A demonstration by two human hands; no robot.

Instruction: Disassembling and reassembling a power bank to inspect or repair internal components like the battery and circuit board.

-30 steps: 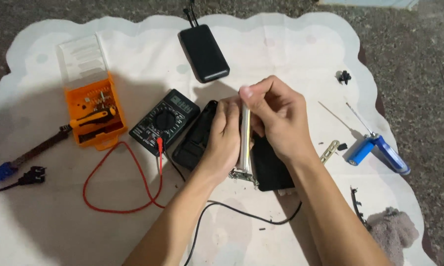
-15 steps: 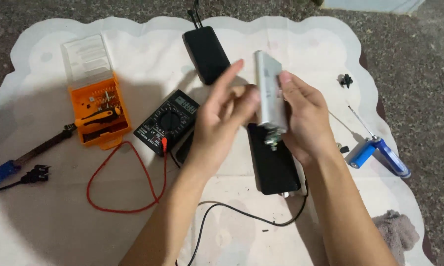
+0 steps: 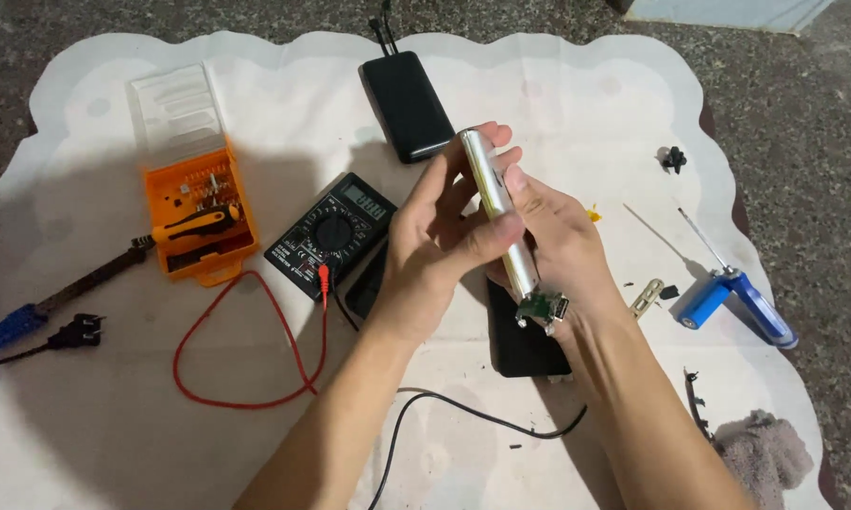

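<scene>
Both my hands hold a flat silver battery pack (image 3: 494,203) edge-on above the white mat (image 3: 577,104). A small green circuit board (image 3: 542,308) hangs at its lower end. My left hand (image 3: 440,247) grips the pack's left side with the thumb across it. My right hand (image 3: 558,241) holds it from the right and behind. Under the hands lies a black casing half (image 3: 525,345). Another black casing part (image 3: 365,283) shows beside the black multimeter (image 3: 331,234).
An orange screwdriver-bit case (image 3: 199,212) with a clear lid lies at left. A black power bank (image 3: 408,106) is at the top. The multimeter's red lead (image 3: 246,378) loops in front, a black wire (image 3: 463,411) nearer me. Blue cylindrical cell (image 3: 701,304), blue screwdriver (image 3: 751,302), soldering iron (image 3: 57,297), grey cloth (image 3: 765,453).
The battery pack was lifted off the black casing and turned; it now shows its thin edge, tilted, with both hands raised higher over the mat.
</scene>
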